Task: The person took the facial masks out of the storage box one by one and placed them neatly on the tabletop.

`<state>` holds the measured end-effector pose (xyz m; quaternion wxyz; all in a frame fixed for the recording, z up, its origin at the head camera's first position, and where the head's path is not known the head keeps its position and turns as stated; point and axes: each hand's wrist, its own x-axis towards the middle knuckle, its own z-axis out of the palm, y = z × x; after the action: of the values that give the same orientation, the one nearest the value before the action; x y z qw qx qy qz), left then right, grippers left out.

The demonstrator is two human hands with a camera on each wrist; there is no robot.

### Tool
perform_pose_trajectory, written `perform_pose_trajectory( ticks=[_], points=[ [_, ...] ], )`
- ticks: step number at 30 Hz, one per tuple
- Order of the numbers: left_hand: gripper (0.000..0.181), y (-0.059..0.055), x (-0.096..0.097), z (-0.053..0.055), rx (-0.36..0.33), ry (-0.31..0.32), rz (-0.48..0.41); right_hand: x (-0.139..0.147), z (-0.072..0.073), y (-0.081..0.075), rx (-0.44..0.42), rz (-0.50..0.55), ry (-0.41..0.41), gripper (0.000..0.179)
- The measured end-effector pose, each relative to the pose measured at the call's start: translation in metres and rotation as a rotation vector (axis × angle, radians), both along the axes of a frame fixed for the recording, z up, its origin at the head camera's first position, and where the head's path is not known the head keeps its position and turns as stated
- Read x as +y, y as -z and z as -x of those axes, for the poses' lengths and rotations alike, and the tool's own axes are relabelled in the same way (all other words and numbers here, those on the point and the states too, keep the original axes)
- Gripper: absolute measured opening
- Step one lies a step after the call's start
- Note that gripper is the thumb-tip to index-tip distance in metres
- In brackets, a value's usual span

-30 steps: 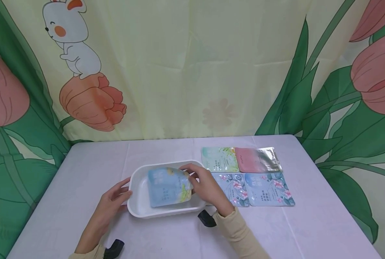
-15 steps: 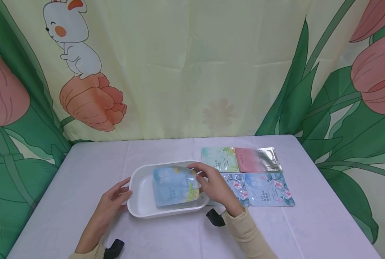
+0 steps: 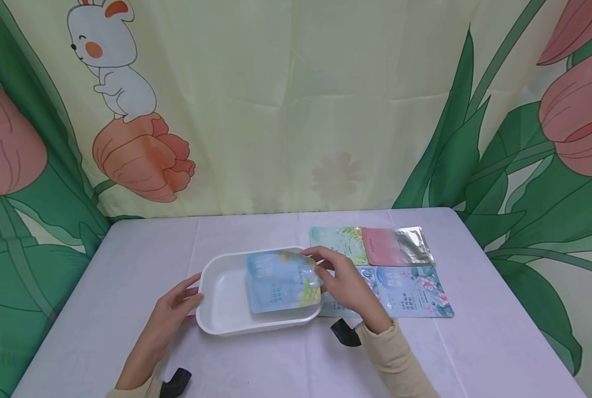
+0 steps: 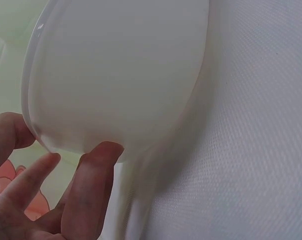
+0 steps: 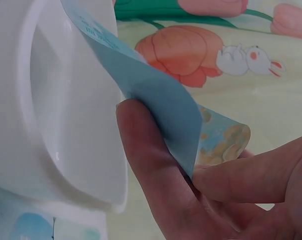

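Note:
A light-blue sheet-mask sachet (image 3: 283, 282) is held over the right part of a white plastic tray (image 3: 226, 301) by my right hand (image 3: 342, 282). Thumb and fingers pinch its right end; in the right wrist view the sachet (image 5: 146, 87) bends, its plain blue back showing. At the tray's left end, my left hand (image 3: 176, 307) rests its fingertips and thumb against the outer rim. The left wrist view shows those fingers (image 4: 93, 185) touching the end of the tray (image 4: 121, 75) from outside.
Right of the tray, several sachets lie flat in two rows: a green one (image 3: 335, 243), a pink and silver one (image 3: 397, 246), and blue floral ones (image 3: 415, 291), one partly hidden by my right hand. A white cloth (image 3: 256, 365) covers the table; a printed curtain (image 3: 256, 110) hangs behind.
My right hand has moved right with the pinched sachet, from the tray's middle toward its right end. The left hand and tray have stayed in place.

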<state>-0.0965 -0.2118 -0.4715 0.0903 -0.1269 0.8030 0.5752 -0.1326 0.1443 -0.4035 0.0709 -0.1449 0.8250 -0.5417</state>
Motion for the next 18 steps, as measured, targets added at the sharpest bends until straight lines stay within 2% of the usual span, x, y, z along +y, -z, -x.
perform_pose_trajectory(
  ticks=[8,18],
  points=[
    [0.062,-0.001,0.001,-0.001,0.009,0.003,-0.007,0.015,0.000,-0.004,-0.019,0.009,0.019,0.040],
    [0.064,-0.003,0.003,0.000,0.012,-0.005,0.007,0.037,0.001,-0.008,0.001,0.013,0.022,0.037]
  ],
)
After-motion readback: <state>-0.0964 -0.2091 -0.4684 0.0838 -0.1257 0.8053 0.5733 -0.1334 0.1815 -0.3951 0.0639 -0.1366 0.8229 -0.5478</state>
